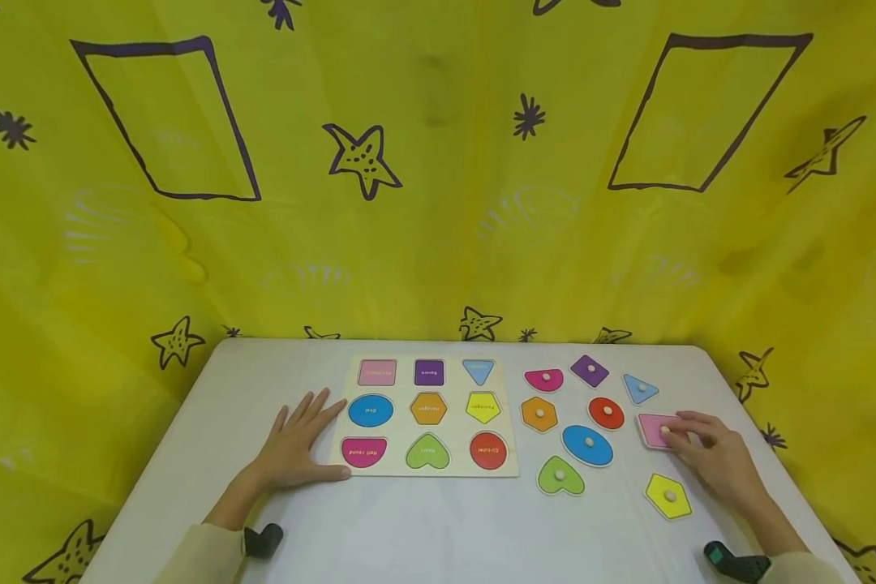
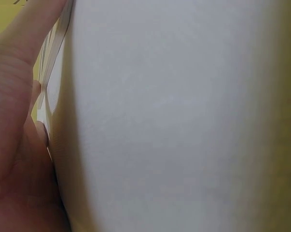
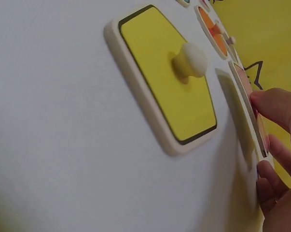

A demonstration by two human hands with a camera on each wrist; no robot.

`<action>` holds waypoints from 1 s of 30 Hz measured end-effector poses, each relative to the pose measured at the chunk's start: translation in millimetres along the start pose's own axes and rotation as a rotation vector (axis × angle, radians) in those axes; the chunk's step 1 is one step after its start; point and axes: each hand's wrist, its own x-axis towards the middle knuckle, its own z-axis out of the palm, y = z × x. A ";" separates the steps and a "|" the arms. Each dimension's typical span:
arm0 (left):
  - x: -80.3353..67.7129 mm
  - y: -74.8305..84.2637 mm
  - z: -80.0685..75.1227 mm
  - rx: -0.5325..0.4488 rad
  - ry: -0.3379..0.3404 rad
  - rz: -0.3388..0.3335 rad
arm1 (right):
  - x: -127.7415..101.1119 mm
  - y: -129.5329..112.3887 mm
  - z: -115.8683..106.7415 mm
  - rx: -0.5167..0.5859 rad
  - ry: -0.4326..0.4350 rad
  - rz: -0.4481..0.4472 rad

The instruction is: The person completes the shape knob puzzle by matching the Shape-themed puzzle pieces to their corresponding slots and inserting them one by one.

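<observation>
Your right hand [image 1: 715, 454] is pinching the pink piece [image 1: 655, 430] at the right side of the table [image 1: 438, 535], fingertips curled over its knob and near edge; the right wrist view is showing that piece tipping up on edge off the surface, so you are judging by that at the start of the pick-up step, with nothing yet seated in the board [image 1: 427, 415]. Your left hand [image 1: 299, 442] is lying flat with fingers spread, pressing on the table and touching the board's left edge, steadying it. The next move is calling for a clean lift by the knob, a carry leftward over the loose pieces, and a square alignment with the pink slot [image 1: 376, 372] at the board's far left corner; the slot is rectangular, so you are going to need the long side turned to match. Counting outward: one board with nine coloured slots, all unfilled, and nine loose knobbed pieces lying well apart to its right, namely the pink one in your fingers, a yellow pentagon [image 1: 668, 495] just near of it, a blue triangle [image 1: 640, 388], a red circle [image 1: 607, 413], a purple square [image 1: 590, 371], a magenta half-round [image 1: 543, 379], an orange hexagon [image 1: 539, 414], a blue oval [image 1: 587, 444] and a green heart [image 1: 559, 477].
</observation>
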 end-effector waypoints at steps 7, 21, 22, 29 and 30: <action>-0.5 1.9 -5.7 -0.008 0.010 -0.001 | 13.4 -18.6 -8.5 -0.027 0.054 -0.098; 2.4 4.7 2.6 -0.036 0.024 0.025 | 47.1 -82.0 -6.4 0.012 0.113 -0.291; 2.5 4.8 2.7 -0.039 0.029 0.028 | 49.6 -86.8 -4.9 0.015 0.113 -0.299; -0.8 3.6 0.0 -0.023 0.012 0.012 | 66.2 -120.9 13.5 0.042 0.101 -0.323; -1.6 3.8 -1.2 -0.026 0.008 0.007 | 68.5 -125.4 17.0 0.047 0.096 -0.323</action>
